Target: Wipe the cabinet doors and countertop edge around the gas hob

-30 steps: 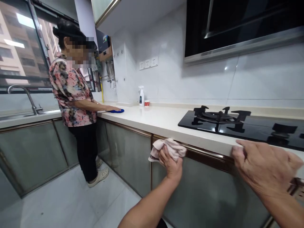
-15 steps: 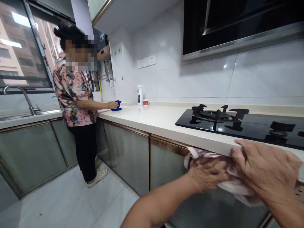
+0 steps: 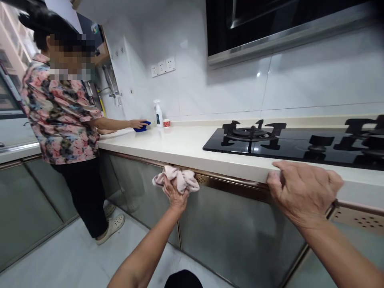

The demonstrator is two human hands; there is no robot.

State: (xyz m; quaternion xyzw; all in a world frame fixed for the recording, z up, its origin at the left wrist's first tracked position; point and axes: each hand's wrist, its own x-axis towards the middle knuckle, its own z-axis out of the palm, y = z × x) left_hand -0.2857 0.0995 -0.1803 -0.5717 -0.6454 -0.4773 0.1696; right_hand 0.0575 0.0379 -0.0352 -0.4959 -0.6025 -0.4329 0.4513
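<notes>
My left hand (image 3: 174,196) presses a crumpled pale pink cloth (image 3: 183,181) against the top of the cabinet front, at the bronze trim (image 3: 225,185) under the counter. Its fingers are partly hidden in the folds. To the right, my right hand (image 3: 303,192) grips the front edge of the white countertop (image 3: 186,146), thumb below and fingers on top. Just behind that hand lies the black gas hob (image 3: 240,146).
A co-worker in a floral shirt (image 3: 57,116) stands at the left, one hand on a blue cloth (image 3: 141,127) on the counter. A spray bottle (image 3: 159,116) and a red cup (image 3: 166,123) stand by the wall. The range hood (image 3: 270,28) hangs above.
My left hand has slid left along the cabinet trim with the cloth, away from my right hand, which still holds the counter edge. The view has shifted right; the co-worker's blue cloth has tilted.
</notes>
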